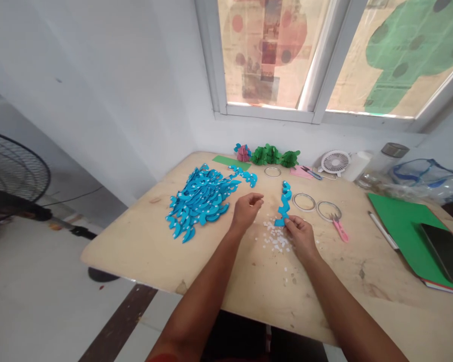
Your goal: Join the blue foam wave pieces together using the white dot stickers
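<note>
A right hand pinches the lower end of a wavy blue strip over the worktop, its positioning apparently the step in hand. The left hand is partly curled; whether its fingertips hold anything cannot be told. Any shift calls for a light pinch, avoiding white scraps nearby. Blue cutouts lie heaped left; pink-handled snips right.

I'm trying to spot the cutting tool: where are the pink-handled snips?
The pink-handled snips lie right of the right hand in the head view, tips over a silver metal ring.
</note>
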`<state>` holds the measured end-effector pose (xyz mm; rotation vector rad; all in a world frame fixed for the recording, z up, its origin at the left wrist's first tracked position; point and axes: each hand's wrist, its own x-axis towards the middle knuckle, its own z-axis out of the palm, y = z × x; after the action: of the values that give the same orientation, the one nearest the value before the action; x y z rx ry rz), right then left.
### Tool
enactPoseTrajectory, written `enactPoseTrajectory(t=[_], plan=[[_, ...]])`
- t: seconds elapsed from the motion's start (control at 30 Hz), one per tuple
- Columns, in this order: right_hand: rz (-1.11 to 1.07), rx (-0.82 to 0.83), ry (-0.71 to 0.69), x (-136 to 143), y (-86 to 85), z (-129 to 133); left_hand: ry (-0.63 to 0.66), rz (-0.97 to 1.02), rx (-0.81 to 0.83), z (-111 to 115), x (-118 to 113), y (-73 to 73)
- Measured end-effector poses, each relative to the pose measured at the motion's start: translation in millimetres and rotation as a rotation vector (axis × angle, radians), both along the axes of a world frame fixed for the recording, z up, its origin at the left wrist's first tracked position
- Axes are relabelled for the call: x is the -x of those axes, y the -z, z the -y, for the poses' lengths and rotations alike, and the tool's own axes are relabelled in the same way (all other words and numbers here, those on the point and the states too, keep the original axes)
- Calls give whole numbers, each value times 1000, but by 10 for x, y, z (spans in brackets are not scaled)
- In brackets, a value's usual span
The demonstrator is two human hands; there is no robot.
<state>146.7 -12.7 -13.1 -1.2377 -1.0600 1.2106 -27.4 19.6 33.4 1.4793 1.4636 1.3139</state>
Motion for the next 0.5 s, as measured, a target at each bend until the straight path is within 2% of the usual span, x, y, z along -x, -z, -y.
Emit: enactPoseTrajectory(t=[0.13, 0.27, 0.37, 0.5], plan=[[-2, -9, 2, 10, -8, -5, -158, -473, -10, 105, 530, -117], [9, -24, -12, 16, 31, -27, -280, -861, 136, 259, 997, -56], [17, -30, -30, 14, 58, -39, -281, -986, 198, 315, 1132, 61], [12, -28, -32, 16, 45, -28, -271, -1042, 225, 312, 1146, 173]])
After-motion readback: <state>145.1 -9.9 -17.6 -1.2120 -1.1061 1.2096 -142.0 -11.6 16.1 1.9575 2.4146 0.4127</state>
